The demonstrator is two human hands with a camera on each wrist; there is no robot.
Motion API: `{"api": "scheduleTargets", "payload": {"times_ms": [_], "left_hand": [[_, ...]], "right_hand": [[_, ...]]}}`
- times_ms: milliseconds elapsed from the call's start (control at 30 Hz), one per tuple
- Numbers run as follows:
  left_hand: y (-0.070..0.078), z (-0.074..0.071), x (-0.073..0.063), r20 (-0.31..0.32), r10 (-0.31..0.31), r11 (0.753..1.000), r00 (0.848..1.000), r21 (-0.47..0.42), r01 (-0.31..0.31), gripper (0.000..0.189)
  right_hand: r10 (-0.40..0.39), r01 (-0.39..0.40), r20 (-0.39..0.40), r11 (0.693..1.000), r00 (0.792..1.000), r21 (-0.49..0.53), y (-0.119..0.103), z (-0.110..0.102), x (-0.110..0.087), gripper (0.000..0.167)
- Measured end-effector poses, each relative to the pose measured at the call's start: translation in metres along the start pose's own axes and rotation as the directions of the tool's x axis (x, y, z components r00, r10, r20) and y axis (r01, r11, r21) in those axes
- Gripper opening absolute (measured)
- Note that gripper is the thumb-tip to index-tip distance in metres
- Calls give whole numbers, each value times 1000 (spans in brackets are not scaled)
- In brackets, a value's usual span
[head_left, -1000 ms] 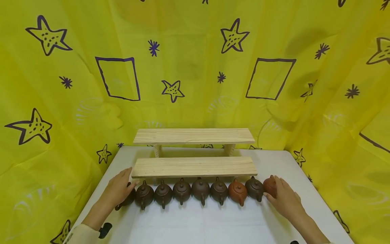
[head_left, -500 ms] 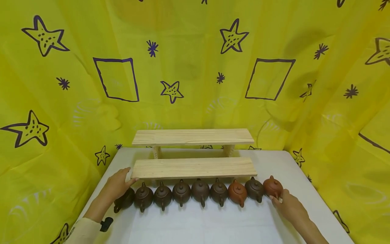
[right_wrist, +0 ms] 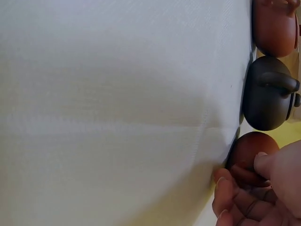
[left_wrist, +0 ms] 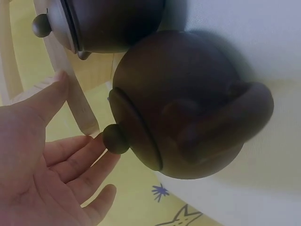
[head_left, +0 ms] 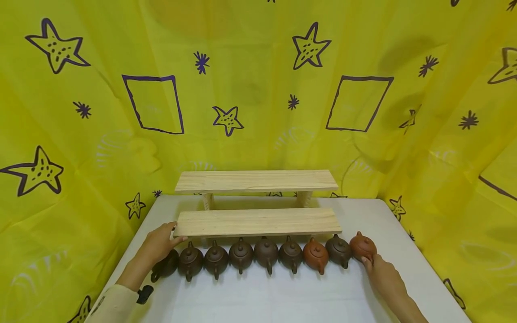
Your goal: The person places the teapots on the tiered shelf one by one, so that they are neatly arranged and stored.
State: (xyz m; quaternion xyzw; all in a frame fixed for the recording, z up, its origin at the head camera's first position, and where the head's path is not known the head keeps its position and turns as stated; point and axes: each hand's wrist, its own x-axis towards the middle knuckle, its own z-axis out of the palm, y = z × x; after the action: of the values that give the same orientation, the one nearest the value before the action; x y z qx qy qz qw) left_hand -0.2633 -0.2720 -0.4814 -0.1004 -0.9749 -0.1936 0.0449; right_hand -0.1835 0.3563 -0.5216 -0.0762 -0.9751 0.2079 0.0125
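Observation:
A row of small clay teapots stands on the white table in front of the lower wooden shelf [head_left: 258, 222]. At its right end, my right hand [head_left: 386, 276] pinches the handle of a reddish-brown teapot [head_left: 362, 246], thumb on top in the right wrist view. My left hand [head_left: 156, 244] is by the shelf's left end, over the leftmost dark brown teapot [head_left: 167, 264]. In the left wrist view its fingers [left_wrist: 80, 165] are loosely extended near that teapot's lid knob [left_wrist: 115, 139], and the thumb lies by the shelf's edge. Whether they touch is unclear.
A higher wooden shelf [head_left: 256, 180] stands behind the lower one. Between the end teapots are several dark ones and another reddish teapot [head_left: 316, 256]. White cloth [head_left: 266, 296] covers the table before them. Yellow patterned curtain [head_left: 258, 89] encloses the back and sides.
My right hand has moved from the right side of the end reddish teapot down to its handle and now pinches it. The left hand has shifted only slightly by the shelf's end.

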Motion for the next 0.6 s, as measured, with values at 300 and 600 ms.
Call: {"api": "scheduleTargets", "payload": {"times_ms": [300, 600], "left_hand": [[1, 0, 1, -8, 6, 1000, 1000, 18, -6, 52], [5, -2, 2, -9, 16, 1000, 1000, 19, -16, 49]], "right_hand": [[-31, 31, -43, 1000, 999, 0, 5, 7, 1, 35], [-46, 51, -136, 998, 990, 34, 9, 11, 0, 27]]}}
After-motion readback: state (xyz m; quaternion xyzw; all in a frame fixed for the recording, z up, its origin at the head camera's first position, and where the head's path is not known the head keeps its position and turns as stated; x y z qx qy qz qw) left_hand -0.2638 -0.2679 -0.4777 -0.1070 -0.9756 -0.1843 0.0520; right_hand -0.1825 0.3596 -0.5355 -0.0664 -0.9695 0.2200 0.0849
